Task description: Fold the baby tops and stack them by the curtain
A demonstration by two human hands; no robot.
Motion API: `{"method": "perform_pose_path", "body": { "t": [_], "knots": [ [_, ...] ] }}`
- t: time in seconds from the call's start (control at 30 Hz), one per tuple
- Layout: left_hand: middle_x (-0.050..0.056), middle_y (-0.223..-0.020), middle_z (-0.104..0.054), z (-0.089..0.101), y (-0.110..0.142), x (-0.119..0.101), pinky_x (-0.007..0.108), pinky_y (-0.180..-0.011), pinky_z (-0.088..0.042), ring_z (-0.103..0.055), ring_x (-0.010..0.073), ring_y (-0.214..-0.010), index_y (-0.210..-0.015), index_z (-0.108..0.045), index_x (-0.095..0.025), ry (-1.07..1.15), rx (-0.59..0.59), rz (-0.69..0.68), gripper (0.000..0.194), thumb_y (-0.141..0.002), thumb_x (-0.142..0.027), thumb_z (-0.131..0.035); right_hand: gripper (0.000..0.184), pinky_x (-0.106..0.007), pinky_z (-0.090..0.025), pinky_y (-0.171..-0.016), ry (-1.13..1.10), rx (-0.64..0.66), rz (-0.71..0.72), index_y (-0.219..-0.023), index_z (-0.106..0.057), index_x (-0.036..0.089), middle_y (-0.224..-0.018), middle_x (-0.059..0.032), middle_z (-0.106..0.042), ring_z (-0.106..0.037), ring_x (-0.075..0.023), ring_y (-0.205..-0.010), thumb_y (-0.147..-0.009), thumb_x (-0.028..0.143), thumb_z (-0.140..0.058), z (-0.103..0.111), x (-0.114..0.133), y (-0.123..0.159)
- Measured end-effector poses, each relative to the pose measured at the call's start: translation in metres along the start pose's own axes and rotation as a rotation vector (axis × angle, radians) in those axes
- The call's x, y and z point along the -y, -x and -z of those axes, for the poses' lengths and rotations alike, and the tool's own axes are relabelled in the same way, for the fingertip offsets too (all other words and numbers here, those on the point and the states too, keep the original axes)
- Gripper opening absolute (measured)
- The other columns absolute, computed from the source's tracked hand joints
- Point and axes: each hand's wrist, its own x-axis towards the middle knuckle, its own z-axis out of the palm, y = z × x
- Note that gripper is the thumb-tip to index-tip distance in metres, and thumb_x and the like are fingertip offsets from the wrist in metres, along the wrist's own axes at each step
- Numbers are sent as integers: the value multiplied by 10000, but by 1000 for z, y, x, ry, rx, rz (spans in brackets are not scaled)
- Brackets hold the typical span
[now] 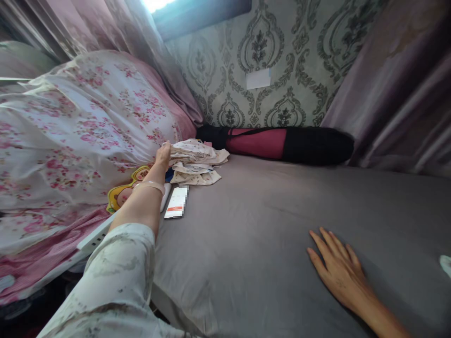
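My left hand (163,155) reaches far forward to a pile of folded light printed clothes (195,154) on the bed. It is closed on the pile's left edge, with the fingertips mostly hidden by the cloth. The clothes lie in uneven layers, the lower ones spread toward me. Flat on the grey bed sheet (253,244), my right hand (340,270) rests with its fingers spread and nothing in it. A phone (175,203) with a lit white screen lies just in front of the pile, beside my left forearm.
A long black and dark-pink bag (264,142) lies along the patterned wall (225,65). On the left hangs a floral cloth (88,126), with a yellow cartoon item (121,195) and a white power strip (95,237) near my arm. A white object (446,265) shows at the right edge.
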Motion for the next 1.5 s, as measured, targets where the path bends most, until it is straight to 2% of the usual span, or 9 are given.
{"method": "perform_pose_path", "body": {
  "t": [0.1,0.23,0.4,0.53,0.7,0.93,1.23,1.37,1.5],
  "knots": [
    [112,-1145,-665,-12,4,-18,313,-915,-453,-590,205,-1044,-1095,-652,-98,164,-32,-61,442,-909,-424,-419,681,-527,-235,-1129,-3,10,0,-1396,-492,157,-1495,-122,-399,-316,-296,-1398,-930,535,-169,1,0,0],
    [78,-1105,-680,-32,23,-62,295,-924,-441,-581,194,-1064,-1089,-670,-123,326,35,-222,487,-886,-516,-466,657,-526,-232,-1131,-6,23,-13,-1406,-480,175,-1505,-110,-387,-303,-288,-1406,-936,524,-182,3,2,0],
    [74,-1016,-687,-61,63,-113,330,-889,-457,-610,208,-1027,-1135,-655,-158,519,163,-209,564,-885,-612,-434,630,-517,-228,-1136,-14,39,-21,-1414,-470,186,-1505,-103,-389,-301,-280,-1407,-941,503,-201,7,5,1],
    [82,-992,-683,-81,102,-138,331,-857,-472,-629,209,-1001,-1126,-648,-176,681,290,-206,619,-883,-677,-378,610,-518,-230,-1135,-15,47,-27,-1415,-469,183,-1505,-108,-389,-301,-284,-1407,-950,487,-219,12,8,1],
    [90,-983,-687,-97,158,-157,334,-801,-497,-640,241,-998,-1111,-651,-179,839,475,-131,669,-875,-716,-330,576,-511,-223,-1139,-43,39,-28,-1409,-470,198,-1501,-107,-395,-295,-280,-1410,-955,481,-257,17,11,2],
    [95,-1064,-680,-110,232,-185,388,-867,-496,-623,263,-1064,-1187,-627,-172,1072,761,-46,646,-913,-661,-304,535,-528,-208,-1144,-197,9,-35,-1423,-420,191,-1482,-130,-415,-317,-266,-1400,-969,445,-293,20,8,4],
    [80,-1067,-690,-120,299,-205,400,-890,-497,-630,281,-1080,-1257,-589,-206,1214,1095,96,646,-917,-665,-288,302,-496,-359,-1076,-514,-483,51,-1185,-569,237,-1423,-127,-412,-379,-269,-1346,-957,348,-406,55,20,5],
    [88,-1148,-668,-124,322,-210,412,-918,-489,-611,290,-1120,-1281,-572,-208,1211,1160,182,618,-923,-642,-317,334,-510,-348,-1080,-445,-427,114,-1224,-597,240,-1504,-115,-290,-321,-297,-1378,-947,351,-447,58,22,5],
    [95,-1145,-669,-128,333,-211,405,-912,-494,-620,286,-1103,-1257,-582,-189,1246,1164,345,523,-923,-561,-426,349,-523,-365,-1060,-395,-341,146,-1248,-609,258,-1510,-110,-311,-334,-302,-1373,-954,363,-452,53,18,4]
  ]
}}
